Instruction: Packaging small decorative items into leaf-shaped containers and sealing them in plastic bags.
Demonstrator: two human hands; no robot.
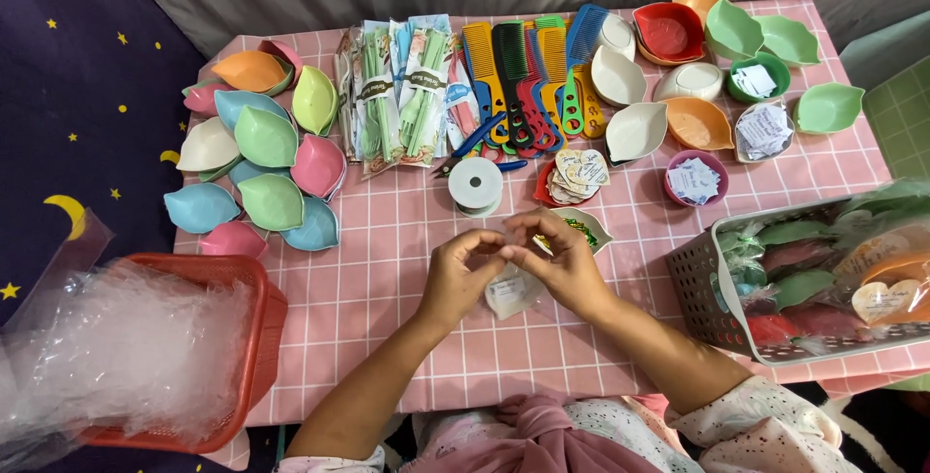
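Observation:
My left hand (459,271) and my right hand (560,260) meet over the middle of the pink checked table (387,260), fingertips pinched together on something small that I cannot make out. Under them lies a leaf-shaped white dish (511,291) with a small printed card on it. Just behind my right hand sits a white dish holding green bits (584,230). A white ribbon spool (476,184) stands a little farther back.
Pastel leaf-shaped dishes (262,158) crowd the left; packed chopsticks (397,91) and coloured combs (528,76) lie at the back. More dishes (678,57) and heart-shaped tags (576,175) sit right. A red basket of clear bags (145,347) stands left, a grey basket of wrapped dishes (823,279) right.

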